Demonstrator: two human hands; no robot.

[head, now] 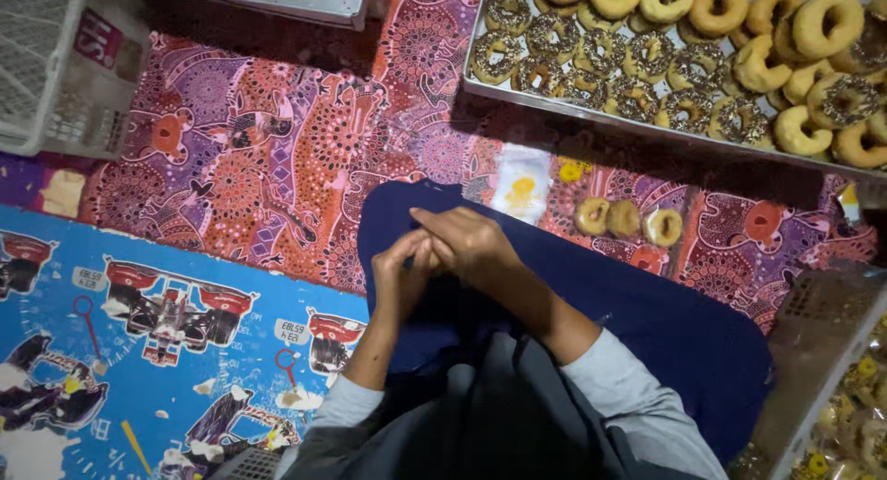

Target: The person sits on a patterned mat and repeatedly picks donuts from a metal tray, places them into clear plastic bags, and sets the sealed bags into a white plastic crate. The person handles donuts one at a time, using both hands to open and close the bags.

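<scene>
Setting: small home-style doughnut production spot, work done seated on the floor. Evidence: large metal tray [480, 85] packed with ring doughnuts [739, 64], some plain, some sprinkled; three loose doughnuts [628, 221] on patterned floor mats [277, 157]; white plastic crates [46, 73] at left; bagged goods in a crate [832, 388] at lower right.

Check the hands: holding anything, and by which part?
Cannot tell. Left hand and right hand are pressed together over the blue cloth; whatever sits between the fingers is hidden.

The right hand [471, 244] covers the left hand's [402, 277] fingers (any held item hidden).
</scene>
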